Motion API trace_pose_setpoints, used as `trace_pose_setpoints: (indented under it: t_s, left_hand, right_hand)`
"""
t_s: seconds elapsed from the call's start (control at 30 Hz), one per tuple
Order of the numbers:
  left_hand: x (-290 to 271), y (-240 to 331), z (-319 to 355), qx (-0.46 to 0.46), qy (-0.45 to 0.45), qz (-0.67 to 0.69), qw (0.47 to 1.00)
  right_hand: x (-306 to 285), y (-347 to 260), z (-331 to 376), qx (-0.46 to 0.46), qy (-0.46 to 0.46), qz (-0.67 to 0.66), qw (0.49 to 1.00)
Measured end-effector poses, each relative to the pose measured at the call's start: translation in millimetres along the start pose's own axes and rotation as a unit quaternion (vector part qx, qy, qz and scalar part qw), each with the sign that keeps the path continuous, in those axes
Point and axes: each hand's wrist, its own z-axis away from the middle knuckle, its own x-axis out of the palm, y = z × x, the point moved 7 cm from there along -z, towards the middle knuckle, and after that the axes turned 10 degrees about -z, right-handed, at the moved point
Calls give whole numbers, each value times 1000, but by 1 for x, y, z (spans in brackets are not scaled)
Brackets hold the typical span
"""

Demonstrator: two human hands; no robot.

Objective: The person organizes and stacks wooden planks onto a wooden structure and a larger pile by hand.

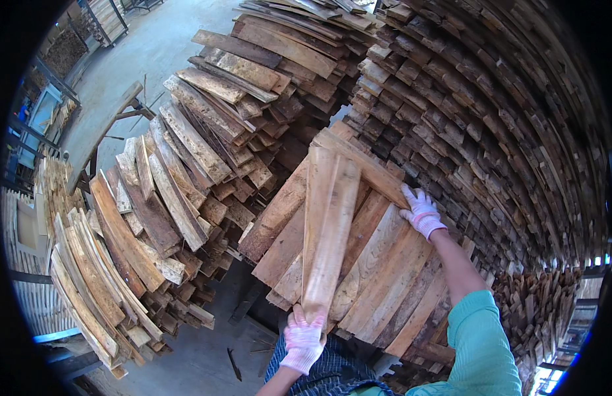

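Note:
My left hand, in a white and pinkish knit glove, is closed around the near end of a pale wooden plank. A second plank lies alongside it, partly overlapped. My right hand, gloved alike, grips the right end of another plank that lies slantwise across the far side of the pile. Its thumb and some fingertips are hidden or hard to make out. Beneath both hands is a stack of boards laid side by side, brown and light tan.
Stacked rough boards fan out on the left, some ends jutting toward me. A tall wall of stacked timber rises close on the right. A wooden beam on a stand is at the far left. A dark stick lies on the concrete floor.

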Motion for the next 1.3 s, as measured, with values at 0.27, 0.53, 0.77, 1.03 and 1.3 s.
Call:
trace_pose_setpoints:
  t_s: [0.27,0.53,0.77,1.03,1.3]
  left_hand:
    - [-54,49,-70,-5,110,-111,988]
    - [-82,62,-155,19,169,-80,982]
    - [-94,15,-217,-160,112,-46,980]
    - [-87,-47,-192,-67,182,465,864]
    - [-20,-180,-27,-113,148,776,603]
  right_hand:
    - [-4,2,10,-1,-21,-15,1000]
    - [-7,5,8,-9,-20,-11,1000]
    - [-14,-4,7,-17,-14,-40,999]
    - [-63,-188,-22,-315,161,42,934]
    - [34,-352,-98,-330,-99,229,911]
